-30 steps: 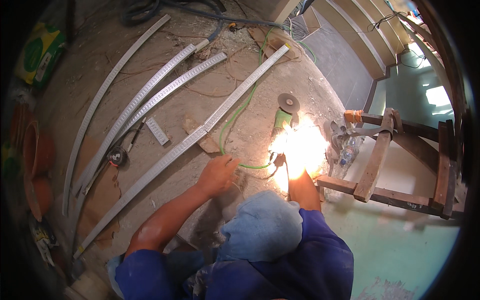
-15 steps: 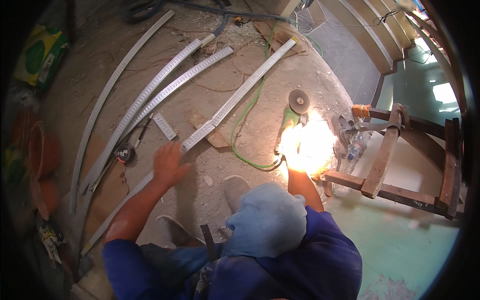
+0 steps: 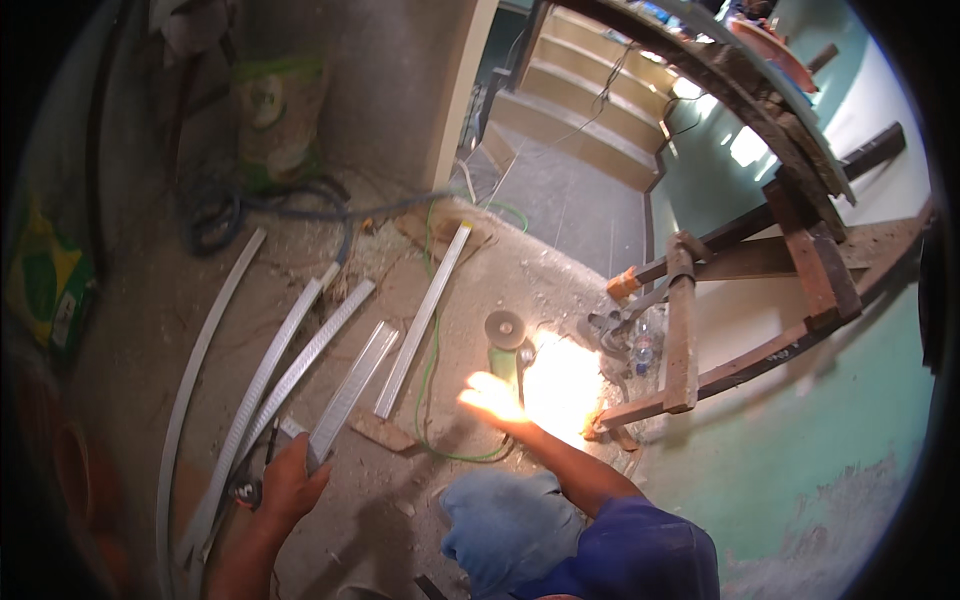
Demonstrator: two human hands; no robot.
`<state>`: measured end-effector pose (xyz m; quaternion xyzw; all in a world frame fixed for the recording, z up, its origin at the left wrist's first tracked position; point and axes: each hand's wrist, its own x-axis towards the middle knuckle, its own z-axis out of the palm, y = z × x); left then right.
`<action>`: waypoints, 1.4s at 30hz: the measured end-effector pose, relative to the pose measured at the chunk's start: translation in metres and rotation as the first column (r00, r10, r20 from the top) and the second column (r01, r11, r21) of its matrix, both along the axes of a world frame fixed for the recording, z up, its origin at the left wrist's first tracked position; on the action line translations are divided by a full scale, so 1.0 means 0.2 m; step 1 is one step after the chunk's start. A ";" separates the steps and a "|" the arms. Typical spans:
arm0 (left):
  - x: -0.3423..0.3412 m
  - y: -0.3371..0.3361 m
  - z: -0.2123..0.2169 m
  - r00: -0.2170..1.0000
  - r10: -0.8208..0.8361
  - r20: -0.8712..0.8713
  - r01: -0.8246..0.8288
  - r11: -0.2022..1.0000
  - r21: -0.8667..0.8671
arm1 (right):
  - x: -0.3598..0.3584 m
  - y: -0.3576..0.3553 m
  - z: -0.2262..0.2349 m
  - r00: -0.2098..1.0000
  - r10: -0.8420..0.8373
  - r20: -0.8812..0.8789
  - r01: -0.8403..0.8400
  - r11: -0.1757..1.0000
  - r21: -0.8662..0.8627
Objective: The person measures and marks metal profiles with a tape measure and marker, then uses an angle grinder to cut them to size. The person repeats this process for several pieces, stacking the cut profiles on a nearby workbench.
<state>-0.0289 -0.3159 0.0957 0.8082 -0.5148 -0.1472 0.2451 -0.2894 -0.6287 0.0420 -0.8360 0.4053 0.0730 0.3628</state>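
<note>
My left hand (image 3: pixel 290 478) is closed around the near end of a perforated metal strip (image 3: pixel 352 388), which is raised at a slant. My right hand (image 3: pixel 492 397) reaches out with fingers stretched, lit very brightly; nothing shows in it. Just beyond that hand lies a green angle grinder (image 3: pixel 503 362) with a dark round disc (image 3: pixel 505 329), its handle partly lost in glare. A second straight metal strip (image 3: pixel 425 320) lies on the floor between the held strip and the grinder. Close to my left hand is a round black tape measure (image 3: pixel 247 491).
Several long metal strips (image 3: pixel 212 350) lie to the left. A green cable (image 3: pixel 424 402) loops across the floor. On the right, a wooden frame (image 3: pixel 680 340) leans near a plastic bottle (image 3: pixel 643 350). Steps (image 3: pixel 590 110) rise at the back; a bag (image 3: pixel 280 120) stands by the wall.
My left hand has taken hold of the nearer metal strip and lifted it apart from the other. My right hand has moved left out of the glare beside the grinder. The view has tilted up.
</note>
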 end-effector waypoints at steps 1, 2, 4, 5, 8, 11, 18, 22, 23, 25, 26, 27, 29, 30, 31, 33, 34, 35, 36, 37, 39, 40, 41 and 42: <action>-0.02 -0.12 0.14 0.999 -0.015 -0.029 0.015 1.000 0.005 | 0.05 0.07 0.04 0.981 0.154 0.116 -0.166 0.981 0.098; -0.04 -0.24 0.27 0.998 -0.028 -0.058 0.029 1.000 0.012 | 0.10 0.16 0.07 0.902 0.305 0.304 -0.359 0.923 0.137; -0.09 -0.43 0.49 0.997 -0.050 -0.057 0.053 0.998 0.043 | 0.29 0.36 0.30 0.771 0.359 0.526 -0.575 0.748 0.331; -0.10 -0.50 0.58 0.995 -0.088 -0.039 0.088 0.996 0.001 | 0.37 0.44 0.43 0.746 0.365 0.558 -0.620 0.688 0.378; -0.24 -0.72 0.85 0.970 -0.191 -0.149 0.185 0.981 -0.051 | 0.51 0.54 0.62 0.771 0.200 0.605 -0.585 0.598 0.548; -0.22 -0.67 1.12 0.976 -0.130 -0.177 0.109 0.987 -0.121 | 0.60 0.65 0.81 0.657 0.014 0.753 -0.588 0.634 0.502; 0.01 0.07 1.11 0.903 -0.217 -0.371 0.123 0.957 -0.262 | 0.58 0.43 1.46 0.404 -0.095 0.910 -0.470 0.831 0.296; 0.01 0.40 0.94 0.910 0.133 -0.392 -0.061 0.980 0.189 | 0.62 0.18 1.88 0.279 -0.094 0.956 -0.217 0.963 0.158; 0.00 0.47 0.86 0.888 0.140 -0.439 -0.094 0.988 0.124 | 0.64 0.06 1.96 0.225 -0.051 0.973 -0.230 0.968 0.104; 0.02 0.66 0.65 0.903 0.135 -0.408 -0.146 0.989 0.006 | 0.72 -0.12 2.12 0.107 -0.156 0.982 -0.179 0.968 0.174; 0.06 0.74 0.51 0.934 0.098 -0.344 -0.128 0.990 -0.065 | 0.72 -0.18 2.19 0.082 -0.112 0.990 -0.168 0.978 0.124; 0.08 0.76 0.41 0.956 0.052 -0.288 -0.095 0.986 -0.139 | 0.72 -0.27 2.24 0.077 -0.069 0.995 -0.129 0.988 0.078; 0.00 0.73 0.37 0.953 0.074 -0.294 -0.114 0.986 -0.124 | 0.73 -0.39 2.35 0.026 -0.132 0.991 0.035 0.991 0.131; -0.03 0.72 0.35 0.953 0.086 -0.291 -0.124 0.986 -0.115 | 0.70 -0.45 2.41 -0.004 -0.128 0.992 0.059 0.990 0.128; -0.03 0.72 0.33 0.927 0.093 -0.364 -0.146 0.982 -0.121 | 0.67 -0.50 2.47 -0.041 -0.121 0.992 0.079 0.989 0.124; -0.02 0.69 0.29 0.855 0.102 -0.508 -0.190 0.974 -0.124 | 0.64 -0.59 2.55 -0.089 -0.145 0.985 0.124 0.980 0.155; -0.01 0.66 0.29 0.889 0.082 -0.451 -0.155 0.979 -0.129 | 0.63 -0.62 2.57 -0.100 -0.176 0.979 0.148 0.971 0.189; -0.02 0.60 0.35 0.917 0.069 -0.393 -0.130 0.983 -0.130 | 0.64 -0.62 2.58 -0.109 -0.210 0.972 0.162 0.961 0.225; -0.04 0.54 0.42 0.941 0.058 -0.332 -0.106 0.986 -0.129 | 0.63 -0.63 2.58 -0.047 -0.240 0.970 0.228 0.942 0.245; -0.06 0.47 0.52 0.942 0.079 -0.326 -0.120 0.987 -0.108 | 0.65 -0.59 2.54 -0.023 -0.243 0.970 0.226 0.943 0.242; -0.11 0.23 0.67 0.955 0.020 -0.295 -0.071 0.984 -0.165 | 0.64 -0.48 2.44 0.039 -0.231 0.972 0.263 0.941 0.213; -0.13 0.09 0.73 0.966 -0.051 -0.252 -0.011 0.971 -0.237 | 0.61 -0.53 2.38 0.036 -0.234 0.972 0.230 0.948 0.220; -0.18 -0.03 0.81 0.954 -0.089 -0.285 0.002 0.956 -0.293 | 0.61 -0.53 2.32 0.028 -0.231 0.973 0.242 0.946 0.218; -0.21 -0.13 0.89 0.943 -0.114 -0.313 0.000 0.940 -0.342 | 0.64 -0.48 2.24 0.019 -0.233 0.972 0.239 0.945 0.222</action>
